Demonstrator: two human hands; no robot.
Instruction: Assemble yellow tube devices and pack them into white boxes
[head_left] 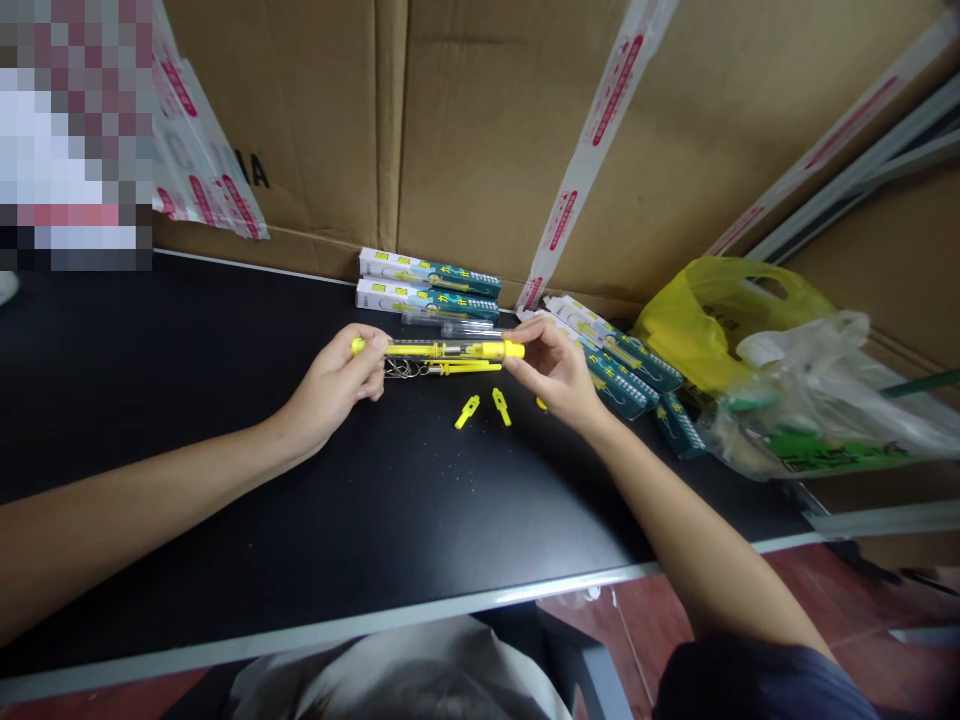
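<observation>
Level above the black table, a tube-shaped spring scale (431, 348) with a clear barrel and yellow ends is held between both hands. My left hand (349, 368) is closed round its left end. The fingers of my right hand (553, 365) pinch the yellow cap at the right end. Below and behind the barrel lie metal rings and hooks (405, 369) and thin yellow rods (469, 368), partly hidden. Two small yellow slotted pieces (467, 411) lie on the table in front of the scale. A yellow bit (541, 403) shows beside my right hand.
Clear tubes (469, 328) lie behind the hands. Printed boxes (427, 300) are stacked against the large cardboard carton (480, 130); more boxes (622, 350) lie to the right. A yellow bag (697, 310) and a clear bag (817, 420) fill the right end of the black table (337, 560).
</observation>
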